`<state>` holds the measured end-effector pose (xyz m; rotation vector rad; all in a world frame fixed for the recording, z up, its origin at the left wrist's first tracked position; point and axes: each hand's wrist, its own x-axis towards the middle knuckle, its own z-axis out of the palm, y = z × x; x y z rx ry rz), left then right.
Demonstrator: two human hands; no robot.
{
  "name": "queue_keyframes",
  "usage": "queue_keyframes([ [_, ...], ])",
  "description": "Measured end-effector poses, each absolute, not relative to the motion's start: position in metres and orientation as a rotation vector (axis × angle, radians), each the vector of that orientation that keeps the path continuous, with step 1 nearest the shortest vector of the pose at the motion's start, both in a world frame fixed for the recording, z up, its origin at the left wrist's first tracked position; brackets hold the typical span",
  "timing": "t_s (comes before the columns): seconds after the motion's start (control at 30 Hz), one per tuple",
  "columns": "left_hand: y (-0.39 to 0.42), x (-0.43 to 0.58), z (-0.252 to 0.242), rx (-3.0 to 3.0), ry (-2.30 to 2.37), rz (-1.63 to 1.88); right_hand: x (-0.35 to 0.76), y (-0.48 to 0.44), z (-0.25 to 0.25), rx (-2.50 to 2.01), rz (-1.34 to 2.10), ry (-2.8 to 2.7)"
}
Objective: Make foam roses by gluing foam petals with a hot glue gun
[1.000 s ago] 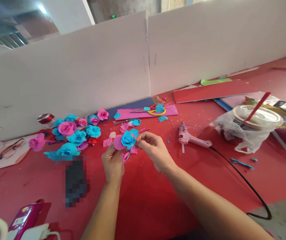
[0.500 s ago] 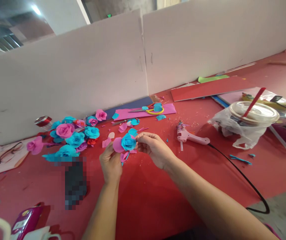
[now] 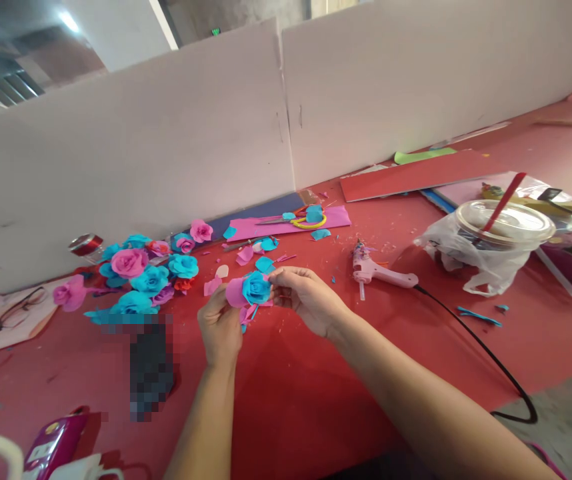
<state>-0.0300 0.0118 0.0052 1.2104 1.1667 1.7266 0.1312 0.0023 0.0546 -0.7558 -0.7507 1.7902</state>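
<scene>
A paper flower (image 3: 257, 288) with a blue centre and a pink petal (image 3: 235, 293) on its left side is held up between my hands. My left hand (image 3: 220, 330) is closed on the flower from the left, by the pink petal. From the right, the fingertips of my right hand (image 3: 310, 301) pinch the flower's blue edge. Loose pink petals (image 3: 212, 287) and a blue petal (image 3: 265, 265) lie just behind it on the red table. Some scraps below the flower are partly hidden by it.
Finished-looking paper flowers (image 3: 149, 280) cluster at the left, near glasses (image 3: 11, 313). Yellow-handled scissors (image 3: 311, 220) rest on a pink paper strip (image 3: 259, 229). Right of my hands lies a glue gun (image 3: 386, 275) with its cord, then a lidded cup (image 3: 506, 223) in a plastic bag.
The flower has turned slightly in my fingers, its blue centre tilting a little. Both hands stay in almost the same place; the whole view has shifted slightly.
</scene>
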Motion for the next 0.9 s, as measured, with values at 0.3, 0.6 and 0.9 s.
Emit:
queue_keyframes([
  [0.3,0.014,-0.024,0.012,1.033,1.027,1.706,0.129,0.006,0.046,-0.689,1.935,-0.655],
  [0.6,0.014,-0.016,0.004,0.493,0.871,1.484,0.120,0.010,0.032,-0.777,1.853,-0.649],
  [0.9,0.015,-0.016,0.000,0.455,0.811,1.448,0.118,0.008,0.036,-0.765,1.784,-0.658],
])
